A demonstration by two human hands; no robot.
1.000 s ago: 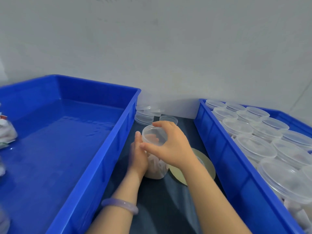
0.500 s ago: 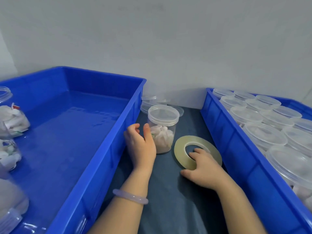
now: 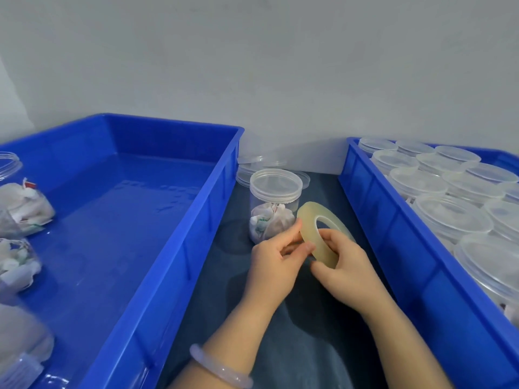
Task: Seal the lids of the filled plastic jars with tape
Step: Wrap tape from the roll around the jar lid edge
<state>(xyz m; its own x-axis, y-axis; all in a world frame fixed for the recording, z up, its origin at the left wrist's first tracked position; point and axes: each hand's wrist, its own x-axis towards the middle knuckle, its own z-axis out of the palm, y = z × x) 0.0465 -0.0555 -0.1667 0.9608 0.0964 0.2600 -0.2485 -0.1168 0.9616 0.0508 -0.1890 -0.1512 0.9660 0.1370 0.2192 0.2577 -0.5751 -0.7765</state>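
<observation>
Both hands are engaged on the tape roll [image 3: 308,223], which is held off the counter [image 3: 309,332] and tilted on edge. The right hand [image 3: 348,265] grips its lower rim; the left hand [image 3: 276,265] pinches the outer rim with thumb and fingertips, probably feeling for the free end. No loose tape end is visible.

The filled jar [image 3: 273,211] stands upright on the counter between the two blue bins [image 3: 196,220], just beyond the hands and slightly left. Its lid [image 3: 276,183] is on and shows no tape. The left hand is the nearer. The lid seam runs level around the jar, so the tape must travel forward and meet it side-on.
</observation>
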